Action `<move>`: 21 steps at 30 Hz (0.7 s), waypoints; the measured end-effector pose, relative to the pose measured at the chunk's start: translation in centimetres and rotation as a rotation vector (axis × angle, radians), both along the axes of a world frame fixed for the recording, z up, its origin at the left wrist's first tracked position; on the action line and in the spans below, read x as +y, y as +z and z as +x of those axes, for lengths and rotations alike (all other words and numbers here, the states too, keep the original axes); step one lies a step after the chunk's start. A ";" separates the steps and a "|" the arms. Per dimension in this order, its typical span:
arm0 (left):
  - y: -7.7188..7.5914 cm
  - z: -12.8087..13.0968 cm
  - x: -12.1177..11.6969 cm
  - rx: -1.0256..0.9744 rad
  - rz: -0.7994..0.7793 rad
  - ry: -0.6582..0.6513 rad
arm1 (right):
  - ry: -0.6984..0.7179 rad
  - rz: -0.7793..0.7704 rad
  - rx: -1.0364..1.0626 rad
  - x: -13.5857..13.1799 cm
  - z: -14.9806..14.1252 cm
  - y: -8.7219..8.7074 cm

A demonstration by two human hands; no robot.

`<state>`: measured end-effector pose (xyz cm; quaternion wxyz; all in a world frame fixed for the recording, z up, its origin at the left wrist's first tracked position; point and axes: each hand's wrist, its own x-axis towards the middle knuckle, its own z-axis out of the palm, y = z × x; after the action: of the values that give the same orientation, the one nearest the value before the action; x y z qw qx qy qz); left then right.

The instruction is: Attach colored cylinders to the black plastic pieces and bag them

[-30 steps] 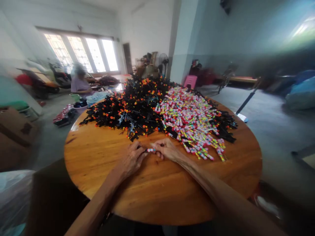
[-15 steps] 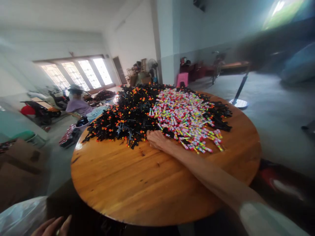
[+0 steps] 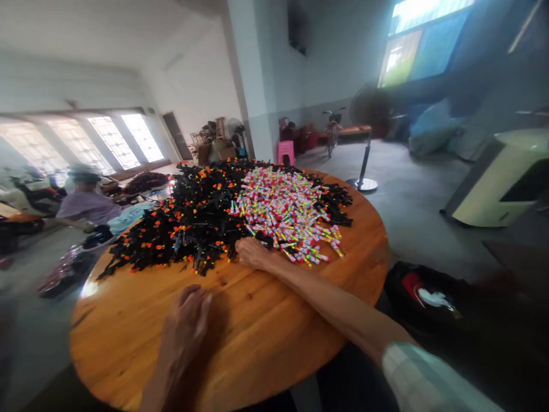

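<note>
Across the table (image 3: 274, 349), black pieces (image 3: 206, 209) lie beside right fingers (image 3: 242, 248), beyond left fingers (image 3: 190, 297) (grips unclear).

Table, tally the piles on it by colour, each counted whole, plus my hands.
Black pile: 1
Pink-white pile: 1
Hands, left hand and right hand: 2
Total: 4

- The right hand (image 3: 252, 252) hid its own grip beside the black toy guns (image 3: 210, 206).
- The left hand (image 3: 187, 316) was too blurred to show anything in its grip.
- The air cooler (image 3: 486, 183) was cut off by the right edge.
</note>
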<state>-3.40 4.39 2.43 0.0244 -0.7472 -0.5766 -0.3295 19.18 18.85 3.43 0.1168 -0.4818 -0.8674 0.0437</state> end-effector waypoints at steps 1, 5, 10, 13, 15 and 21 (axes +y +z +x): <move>0.2 0.8 1.0 0.040 -0.038 -0.013 | -0.037 0.004 0.004 -0.1 0.2 -0.3; 0.8 4.0 5.5 0.253 -0.311 0.109 | -0.133 0.033 0.008 -1.3 0.9 -1.7; 1.1 7.6 9.9 0.261 -0.385 0.234 | -0.058 0.062 -0.036 -4.7 2.0 -2.6; 1.3 8.3 10.1 0.247 -0.394 0.216 | -0.049 0.069 -0.084 -6.3 3.1 -2.5; 1.6 7.8 9.4 0.241 -0.404 0.173 | -0.079 0.081 -0.111 -6.6 3.9 -2.1; 2.8 2.7 5.9 0.140 -0.685 -0.134 | -0.206 0.100 -0.178 -5.3 4.8 -0.3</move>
<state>-0.69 10.32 5.27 -0.2098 -0.7688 -0.6004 -0.0660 23.97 13.54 3.15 0.0671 -0.5638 -0.8214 -0.0549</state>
